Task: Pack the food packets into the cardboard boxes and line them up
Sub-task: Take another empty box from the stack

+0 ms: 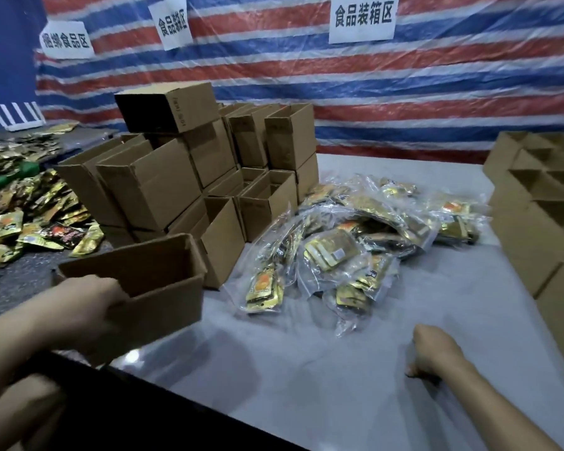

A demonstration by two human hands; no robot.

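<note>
Head view, reading from your left: the loose packets [36, 219] heaped on the dark surface at the far left look like someone else's supply, so the first real concern is the open box [157, 281]. You have it by one corner only, apparently lifted off the tabletop [306, 379] and tipped a little. A one-handed hold like that could let it twist or sag once packets go in, and I'd judge it safer to set it down flat first.

Just beyond it, the stack of boxes [176, 177] stands unevenly, several tilted and one perched on top at an angle. Swing the held box into that pile and a few may come down.

In the middle, the food packets [355, 242] lie bundled in clear bags, overlapping in a slippery-looking heap. Pull one bundle and its neighbours may slide with it across the tabletop.

At the right, the stacked open boxes [541, 206] sit near the heap's far end, where a careless reach could knock them out of line.

Now the hands. Your left hand [88, 307] grasps the open box at its near left corner, fingers curled round the near wall. Your right hand [433, 353] is clenched into a fist, resting on the bare tabletop near the front of the heap, with nothing in it that I can see.
</note>
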